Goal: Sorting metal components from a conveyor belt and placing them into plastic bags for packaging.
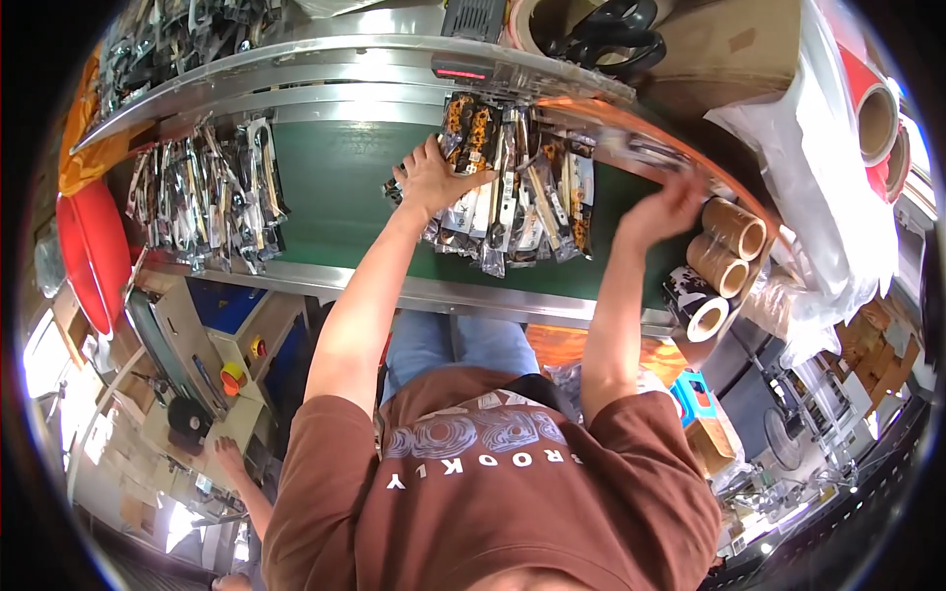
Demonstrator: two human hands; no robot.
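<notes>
A pile of slim, glossy plastic packets (507, 197) lies on a green belt (335, 187); some are black and orange, others clear with pale sticks inside. My left hand (431, 179) rests on the pile's left side, fingers spread and thumb stretched toward the middle. It grips nothing that I can see. To the right of the pile my right hand (668, 209) hangs over the belt near the cardboard tubes, smeared by motion. Whether it holds anything is hidden by the blur. A second group of similar packets (207, 197) lies farther left on the belt.
Small rolls on cardboard cores (734, 229) stand at the belt's right end. Black-handled scissors (613, 37) lie beyond the metal rail (355, 44), beside a cardboard box (734, 49). More packets (187, 39) are heaped at far left. Another person's arm (241, 478) shows at lower left.
</notes>
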